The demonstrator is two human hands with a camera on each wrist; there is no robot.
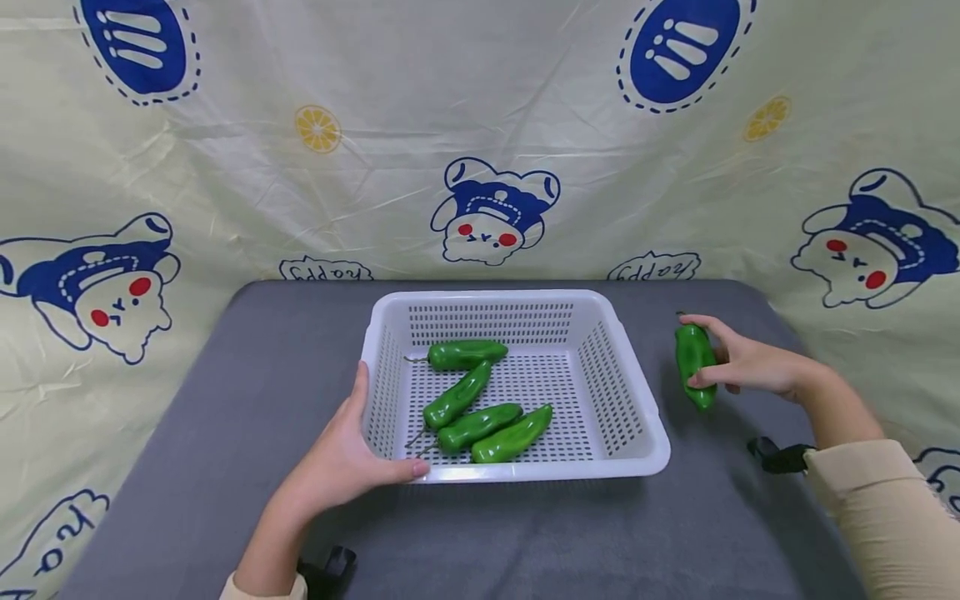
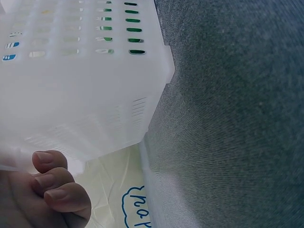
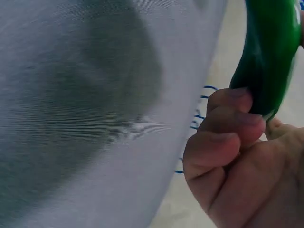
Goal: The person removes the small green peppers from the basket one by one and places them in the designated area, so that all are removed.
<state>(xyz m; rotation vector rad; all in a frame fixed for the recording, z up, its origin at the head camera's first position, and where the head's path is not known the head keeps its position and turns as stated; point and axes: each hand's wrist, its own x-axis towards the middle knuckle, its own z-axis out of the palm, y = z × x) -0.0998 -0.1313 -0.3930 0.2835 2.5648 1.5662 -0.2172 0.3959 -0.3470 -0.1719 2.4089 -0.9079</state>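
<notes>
A white perforated plastic basket point(image 1: 525, 473) is in the middle of the head view, with several green peppers point(image 1: 474, 427) lying toward its left side. My left hand point(image 1: 341, 454) grips the basket's front left corner, thumb over the front rim and fingers along the left side. In the left wrist view the curled fingers point(image 2: 66, 195) show beside the basket's wall point(image 2: 85, 90). To the right of the basket, my right hand point(image 1: 761, 364) holds another green pepper point(image 1: 692, 354) between thumb and fingers. That pepper point(image 3: 273, 47) is above the cloth in the right wrist view.
Dark grey cloth point(image 1: 510, 542) covers the table. Behind and at both sides hangs a pale printed sheet point(image 1: 375, 200) with blue cartoon figures. Black wrist straps point(image 1: 783, 458) show near both sleeves.
</notes>
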